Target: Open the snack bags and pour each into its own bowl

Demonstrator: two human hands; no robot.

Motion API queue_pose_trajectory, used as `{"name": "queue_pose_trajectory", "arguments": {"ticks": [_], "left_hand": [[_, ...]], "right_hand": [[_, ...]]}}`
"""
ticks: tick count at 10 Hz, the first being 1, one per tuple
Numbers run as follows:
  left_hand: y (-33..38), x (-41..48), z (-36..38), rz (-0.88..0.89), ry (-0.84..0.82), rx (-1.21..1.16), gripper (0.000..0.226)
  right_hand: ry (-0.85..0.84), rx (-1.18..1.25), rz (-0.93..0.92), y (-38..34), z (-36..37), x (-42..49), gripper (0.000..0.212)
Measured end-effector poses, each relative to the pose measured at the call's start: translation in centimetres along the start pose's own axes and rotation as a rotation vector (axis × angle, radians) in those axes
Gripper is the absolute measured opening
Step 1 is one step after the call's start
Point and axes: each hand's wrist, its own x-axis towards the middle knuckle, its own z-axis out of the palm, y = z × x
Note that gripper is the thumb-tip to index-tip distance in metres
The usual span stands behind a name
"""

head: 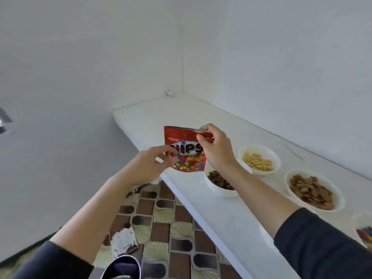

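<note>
A red Nips peanut candy bag [186,156] hangs upright in the air over the left end of the white counter [219,214]. My right hand [216,150] pinches its top right corner. My left hand [150,164] pinches its lower left edge. Three white bowls stand on the counter to the right: one with yellow snacks [258,159], one with dark brown pieces [220,183] partly hidden by my right forearm, and one with light brown pieces [313,191]. A further bowl with coloured candies [365,234] is cut off at the right edge.
White walls close in behind and to the left of the counter. Below the counter edge lies a patterned brown and cream floor [167,218], with an empty wrapper [123,241] on it and a dark round container [122,267] at the bottom.
</note>
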Motion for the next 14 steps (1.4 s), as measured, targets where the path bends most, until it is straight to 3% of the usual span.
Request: {"name": "queue_pose_trajectory", "arguments": {"ticks": [2, 4, 6, 8, 9, 10, 11, 12, 14], "left_hand": [[-11.2, -7.9, -11.0, -0.18, 0.186, 0.079, 0.02], [-21.9, -14.8, -12.9, -0.413, 0.218, 0.044, 0.018], [-33.4, -17.5, -6.9, -0.607, 0.238, 0.024, 0.022], [-47.2, -18.2, 5.3, -0.719, 0.134, -0.043, 0.027], [-53.9, -18.5, 12.2, -0.77, 0.098, -0.069, 0.025], [-59.1, -18.9, 18.6, -0.825, 0.053, -0.085, 0.028], [-62.9, -19.4, 23.6, -0.846, 0.014, -0.118, 0.03], [-65.5, -19.6, 27.0, -0.895, -0.037, -0.135, 0.03], [-65.1, -18.3, 26.3, -0.908, -0.031, -0.145, 0.031]], "right_hand": [[-0.284, 0.065, -0.069, -6.3, 18.7, -1.3, 0.003], [-0.5, 0.038, -0.035, -6.3, 33.4, -5.0, 0.005], [-0.662, -0.043, 0.049, 1.8, 44.6, -10.2, 0.007], [-0.743, -0.173, 0.139, 17.4, 53.3, -16.5, 0.008], [-0.807, -0.203, 0.17, 25.7, 57.5, -20.0, 0.026], [-0.883, -0.21, 0.23, 33.2, 60.8, -24.4, 0.02], [-0.923, -0.252, 0.249, 39.0, 63.0, -28.1, 0.01], [-0.975, -0.278, 0.263, 42.5, 63.9, -30.2, 0.012], [-0.979, -0.277, 0.27, 42.1, 63.4, -28.3, 0.03]]}}
